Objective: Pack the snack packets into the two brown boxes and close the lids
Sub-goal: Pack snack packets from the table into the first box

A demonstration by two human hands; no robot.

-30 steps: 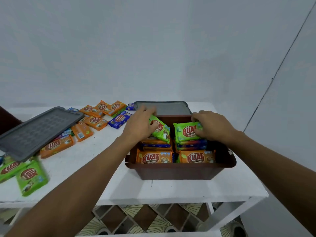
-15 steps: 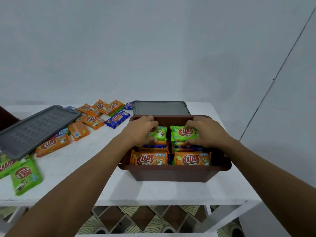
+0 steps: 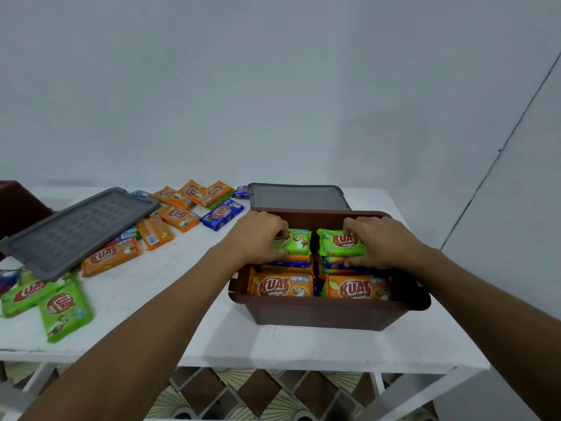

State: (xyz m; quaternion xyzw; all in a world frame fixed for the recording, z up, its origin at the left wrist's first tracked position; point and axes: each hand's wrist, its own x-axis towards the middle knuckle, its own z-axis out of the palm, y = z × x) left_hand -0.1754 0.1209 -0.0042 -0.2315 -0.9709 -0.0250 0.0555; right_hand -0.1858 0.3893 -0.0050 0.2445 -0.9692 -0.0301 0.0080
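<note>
Head cam: L hand [image 3: 258, 238] & R hand [image 3: 382, 243] in brown box [image 3: 318, 311], fingers curled round green packets [image 3: 343, 243].

Both bare forearms reached forward from the lower corners of the view, drawing closer toward the hands. The left hand [image 3: 259, 238] lay knuckles up, fingers curled over the far edge of the left green packet [image 3: 296, 240], thumb at its near edge. The right hand [image 3: 381, 242] mirrored it, pinching the right green packet [image 3: 338, 244] between fingers and thumb.
</note>
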